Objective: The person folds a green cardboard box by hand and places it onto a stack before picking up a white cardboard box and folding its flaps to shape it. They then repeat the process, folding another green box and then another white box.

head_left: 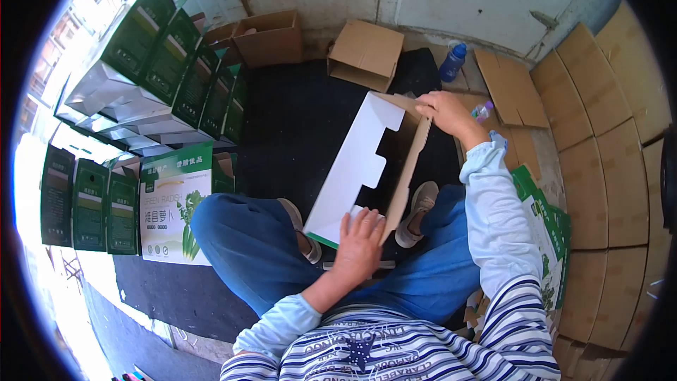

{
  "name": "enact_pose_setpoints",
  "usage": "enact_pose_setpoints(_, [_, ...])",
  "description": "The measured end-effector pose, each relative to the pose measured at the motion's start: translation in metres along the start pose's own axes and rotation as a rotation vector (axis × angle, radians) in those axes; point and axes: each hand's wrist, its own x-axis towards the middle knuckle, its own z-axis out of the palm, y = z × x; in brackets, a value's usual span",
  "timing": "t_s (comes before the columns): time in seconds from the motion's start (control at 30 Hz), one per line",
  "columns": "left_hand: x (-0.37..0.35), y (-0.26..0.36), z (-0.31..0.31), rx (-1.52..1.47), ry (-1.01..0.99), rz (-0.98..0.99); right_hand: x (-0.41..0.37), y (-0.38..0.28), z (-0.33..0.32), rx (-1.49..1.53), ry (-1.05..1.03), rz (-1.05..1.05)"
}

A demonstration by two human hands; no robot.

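Between my knees an unfolded carton (346, 169) stands tilted, its white panel with notched flaps facing me and a strip of green at its near end. Brown cardboard shows along its right side, and its inside is dark. My right hand (451, 114) has its fingers closed over the far right corner of the carton. At the near end lies my left hand (358, 245), fingers stretched out across the white flap and touching it; the thumb is partly hidden.
Stacked green-and-white cartons (176, 204) stand at the left. A brown box (366, 51) and a blue bottle (453, 62) sit at the back. Flat printed cartons (546, 240) lie beside my right knee, near a wall of brown boxes (589, 190). Black matting (282, 127) covers the floor.
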Motion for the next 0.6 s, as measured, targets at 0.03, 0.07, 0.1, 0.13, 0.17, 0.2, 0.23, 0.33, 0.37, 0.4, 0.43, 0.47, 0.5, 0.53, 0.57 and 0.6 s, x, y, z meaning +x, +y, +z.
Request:
enact_pose_setpoints(0.03, [-0.001,-0.009,-0.010,-0.049,-0.008,0.021,-0.005,-0.001,-0.011,-0.031,-0.028,-0.019])
enact_pose_setpoints(0.07, [-0.001,-0.019,-0.023,-0.026,-0.010,0.033,-0.012,-0.002,-0.020,-0.040,-0.023,-0.041])
enact_pose_setpoints(0.1, [0.001,-0.033,-0.033,0.005,0.011,0.075,-0.020,-0.006,-0.032,-0.049,-0.064,-0.007])
enact_pose_setpoints(0.13, [0.004,-0.046,-0.042,-0.002,0.014,0.091,-0.029,-0.013,-0.044,-0.058,-0.103,0.022])
enact_pose_setpoints(0.17, [0.006,-0.057,-0.049,-0.006,0.016,0.104,-0.036,-0.015,-0.049,-0.063,-0.143,0.048])
enact_pose_setpoints(0.2, [0.008,-0.068,-0.052,-0.002,0.009,0.104,-0.042,-0.009,-0.043,-0.008,-0.230,0.108])
enact_pose_setpoints(0.23, [0.012,-0.077,-0.050,0.002,0.000,0.110,-0.045,0.005,-0.028,0.048,-0.229,0.089])
enact_pose_setpoints(0.33, [0.019,-0.081,-0.047,-0.020,0.020,0.087,-0.054,0.030,-0.004,0.229,-0.284,0.055])
enact_pose_setpoints(0.37, [0.021,-0.081,-0.046,-0.024,0.039,0.081,-0.059,0.032,-0.004,0.227,-0.259,0.100])
enact_pose_setpoints(0.4, [0.023,-0.077,-0.047,-0.084,0.044,0.073,-0.060,0.032,-0.003,0.223,-0.238,0.135])
enact_pose_setpoints(0.43, [0.026,-0.076,-0.051,-0.081,0.058,0.080,-0.060,0.030,-0.003,0.221,-0.221,0.162])
enact_pose_setpoints(0.47, [0.029,-0.074,-0.056,-0.076,0.077,0.080,-0.061,0.028,-0.005,0.292,-0.206,0.170])
enact_pose_setpoints(0.5, [0.032,-0.073,-0.062,-0.070,0.099,0.078,-0.061,0.030,-0.003,0.358,-0.206,0.184])
enact_pose_setpoints(0.53, [0.035,-0.074,-0.067,-0.084,0.112,0.075,-0.060,0.032,-0.001,0.424,-0.204,0.197])
enact_pose_setpoints(0.57, [0.035,-0.077,-0.067,-0.062,0.108,0.080,-0.061,0.034,0.003,0.489,-0.203,0.214])
enact_pose_setpoints(0.6, [0.035,-0.083,-0.065,-0.043,0.102,0.086,-0.063,0.039,0.014,0.477,-0.155,0.175])
